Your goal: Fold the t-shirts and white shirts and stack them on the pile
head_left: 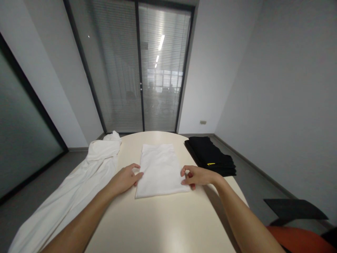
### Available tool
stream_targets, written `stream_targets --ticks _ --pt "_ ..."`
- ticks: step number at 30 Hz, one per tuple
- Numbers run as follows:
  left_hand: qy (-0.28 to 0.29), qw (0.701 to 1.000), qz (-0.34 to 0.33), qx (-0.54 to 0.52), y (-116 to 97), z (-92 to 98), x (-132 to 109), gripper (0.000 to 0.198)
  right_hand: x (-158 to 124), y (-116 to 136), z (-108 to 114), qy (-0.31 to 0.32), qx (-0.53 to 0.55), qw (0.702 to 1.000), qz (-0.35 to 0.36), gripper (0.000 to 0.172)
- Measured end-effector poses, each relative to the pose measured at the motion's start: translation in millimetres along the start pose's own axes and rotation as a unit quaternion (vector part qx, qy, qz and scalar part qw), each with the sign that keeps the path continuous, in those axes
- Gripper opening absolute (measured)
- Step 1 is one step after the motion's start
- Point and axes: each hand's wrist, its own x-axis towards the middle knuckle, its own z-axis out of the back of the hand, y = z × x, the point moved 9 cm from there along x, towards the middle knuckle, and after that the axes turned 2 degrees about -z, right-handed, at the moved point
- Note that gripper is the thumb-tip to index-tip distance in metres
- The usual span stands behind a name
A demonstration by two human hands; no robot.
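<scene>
A white cloth (160, 168), folded into a neat flat rectangle, lies in the middle of the table. My left hand (126, 180) is at its left edge, thumb and index finger apart, with the thumb tip touching the cloth. At the right edge is my right hand (198, 175), its fingers loosely curved and a gap showing between thumb and index finger. The right fingertips touch the cloth's side. Neither hand is closed round the fabric, as far as I can see.
A loose white garment (86, 172) drapes along the table's left side and over its edge. On the right sits a stack of folded black clothes (210, 153) with a small yellow mark. The pale table (158, 221) has a rounded far edge. A red-and-black chair (300, 235) stands at lower right.
</scene>
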Motion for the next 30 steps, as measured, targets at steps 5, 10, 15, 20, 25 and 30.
stream_targets --ticks 5,10,15,20,25,30 --pt "-0.059 0.997 -0.048 0.022 -4 3.6 6 0.055 5 -5 -6 0.032 0.011 0.999 -0.022 0.061" --pt "0.113 0.991 -0.004 -0.065 6 -22.4 -2 0.055 -7 -4 -27 0.157 0.015 0.985 -0.070 0.072" --pt "0.102 0.994 0.017 -0.041 5 -17.1 -2 0.037 -11 9 -32 0.176 -0.019 0.983 -0.038 0.053" --pt "-0.137 0.987 0.004 0.083 3 16.8 12 0.027 9 25 3 -0.060 -0.053 0.992 0.098 0.038" --pt "-0.111 0.986 -0.013 0.125 4 3.8 20 0.028 17 24 4 -0.103 -0.114 0.983 0.105 0.029" --pt "-0.053 0.993 -0.006 0.106 8 1.7 17 0.020 13 20 -10 -0.006 -0.069 0.996 0.052 0.038"
